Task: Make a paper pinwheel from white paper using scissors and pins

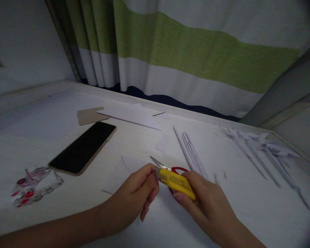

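Observation:
In the head view, my right hand [209, 203] grips a yellow utility knife [178, 182] by its body, the front end pointing left. My left hand [136, 193] is closed in a pinch at the knife's front end. What lies between its fingertips, if anything, is hidden. Scissors with red handles [180, 169] lie on the table behind the knife, their blades showing past it. Cut white paper [121, 170] lies beside my left hand. Several thin rolled paper sticks [189, 148] rest beyond my right hand.
A black-screened phone [85, 146] lies at left, its strap of beads [37, 187] nearer me. Behind it are a beige card [90, 115] and folded white paper [134, 113]. Paper pinwheels on sticks [260, 148] lie at right. A striped curtain [175, 44] hangs beyond the table edge.

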`<state>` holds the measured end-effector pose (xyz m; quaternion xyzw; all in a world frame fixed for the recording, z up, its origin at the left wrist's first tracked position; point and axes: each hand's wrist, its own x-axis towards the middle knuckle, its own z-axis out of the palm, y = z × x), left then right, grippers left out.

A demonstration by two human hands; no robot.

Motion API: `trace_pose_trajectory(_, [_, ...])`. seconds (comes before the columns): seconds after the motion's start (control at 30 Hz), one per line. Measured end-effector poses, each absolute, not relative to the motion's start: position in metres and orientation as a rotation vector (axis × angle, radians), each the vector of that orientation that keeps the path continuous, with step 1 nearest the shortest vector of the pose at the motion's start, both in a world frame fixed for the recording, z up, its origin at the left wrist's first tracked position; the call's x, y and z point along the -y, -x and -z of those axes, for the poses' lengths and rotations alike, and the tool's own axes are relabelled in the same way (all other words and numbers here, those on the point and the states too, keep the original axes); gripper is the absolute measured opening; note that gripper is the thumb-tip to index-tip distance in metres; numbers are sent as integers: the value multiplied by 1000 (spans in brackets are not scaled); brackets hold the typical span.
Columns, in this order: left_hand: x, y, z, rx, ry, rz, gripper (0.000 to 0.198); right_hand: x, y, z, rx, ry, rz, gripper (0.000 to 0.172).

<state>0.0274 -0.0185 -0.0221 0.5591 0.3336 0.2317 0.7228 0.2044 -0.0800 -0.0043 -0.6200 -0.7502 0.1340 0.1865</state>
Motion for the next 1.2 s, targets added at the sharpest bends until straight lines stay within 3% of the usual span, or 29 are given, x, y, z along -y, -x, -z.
trace_pose_trajectory(0.6, [18, -22, 20, -810, -1414, -560, 30, 80, -204, 5, 2140, 1787, -170, 29])
trace_pose_trajectory(1.2, [15, -24, 12, -773, -1449, -615, 27, 79, -203, 0, 2034, 1841, -255, 35])
